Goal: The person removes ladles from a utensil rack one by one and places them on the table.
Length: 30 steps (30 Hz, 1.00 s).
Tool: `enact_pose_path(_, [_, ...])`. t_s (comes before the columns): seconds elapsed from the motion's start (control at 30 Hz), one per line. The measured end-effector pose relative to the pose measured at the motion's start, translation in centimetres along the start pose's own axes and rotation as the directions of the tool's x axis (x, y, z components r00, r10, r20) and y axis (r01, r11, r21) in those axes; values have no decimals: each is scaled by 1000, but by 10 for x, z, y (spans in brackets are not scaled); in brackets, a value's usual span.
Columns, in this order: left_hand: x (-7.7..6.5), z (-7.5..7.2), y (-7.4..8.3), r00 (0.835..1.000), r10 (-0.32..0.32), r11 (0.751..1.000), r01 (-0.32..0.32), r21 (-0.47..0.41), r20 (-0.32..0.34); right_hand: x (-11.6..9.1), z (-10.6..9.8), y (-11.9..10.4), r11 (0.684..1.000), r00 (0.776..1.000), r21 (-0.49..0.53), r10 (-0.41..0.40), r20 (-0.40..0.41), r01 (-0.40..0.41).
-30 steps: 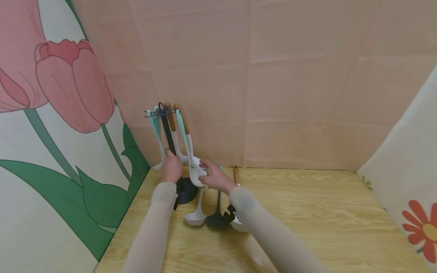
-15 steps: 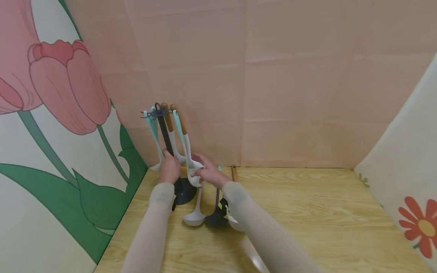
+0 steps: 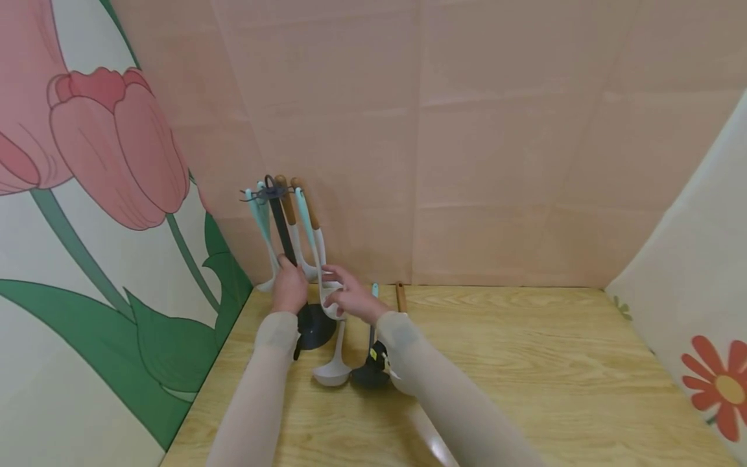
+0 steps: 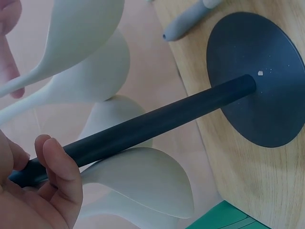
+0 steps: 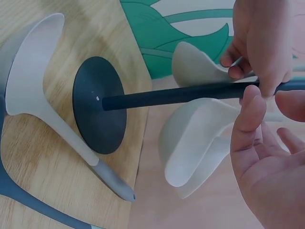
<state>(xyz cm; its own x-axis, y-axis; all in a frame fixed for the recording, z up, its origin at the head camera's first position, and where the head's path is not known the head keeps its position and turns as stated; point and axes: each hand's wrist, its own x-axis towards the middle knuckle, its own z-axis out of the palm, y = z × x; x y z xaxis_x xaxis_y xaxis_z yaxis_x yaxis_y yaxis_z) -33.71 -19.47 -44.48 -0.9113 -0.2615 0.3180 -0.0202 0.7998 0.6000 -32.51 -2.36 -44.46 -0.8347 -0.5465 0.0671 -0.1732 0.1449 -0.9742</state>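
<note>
A dark utensil stand (image 3: 283, 227) holds several hanging ladles, some with mint handles and some with wooden ones. My left hand (image 3: 290, 288) grips its upright pole, fingers and thumb wrapped round it in the left wrist view. The round dark base (image 5: 99, 124) rests on the table. My right hand (image 3: 356, 298) is beside the bowl of a white hanging ladle (image 5: 200, 138), overlapping it in the head view. Its fingers (image 5: 248, 119) are loosely bent near the pole, with the thumb apart from them. At the top, the hooks (image 3: 271, 192) spread outward around the pole.
On the wooden table (image 3: 525, 363), a pale ladle (image 3: 332, 373) and a dark ladle (image 3: 370, 377) lie in front of the stand. Another ladle, with a wooden handle (image 3: 401, 297), is partly behind my right sleeve. A pink-beige wall covering (image 3: 496, 162) rises behind; a tulip-printed panel (image 3: 175, 285) stands left.
My right hand has moved slightly left, farther across the white hanging ladle's bowl. The left hand keeps its grip on the pole. The head view has shifted slightly.
</note>
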Motion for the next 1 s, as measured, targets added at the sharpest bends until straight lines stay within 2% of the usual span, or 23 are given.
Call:
enact_pose_path(0.23, [-1,0,0,1000,6,1000,-6,17,8,-1,5,1,998,999,-40,-38,-4,38])
enact_pose_path(0.47, [0,-2,0,999,-27,1000,27,7,47,-6,11,-5,992,994,-73,-103,-31,100])
enact_pose_path(0.7, [0,-3,1,998,-14,1000,14,-4,54,-7,14,0,986,987,-67,-153,-55,149])
enact_pose_path(1.0, [1,-2,0,998,-25,1000,26,-18,51,-11,16,-3,982,984,-113,-161,-70,153])
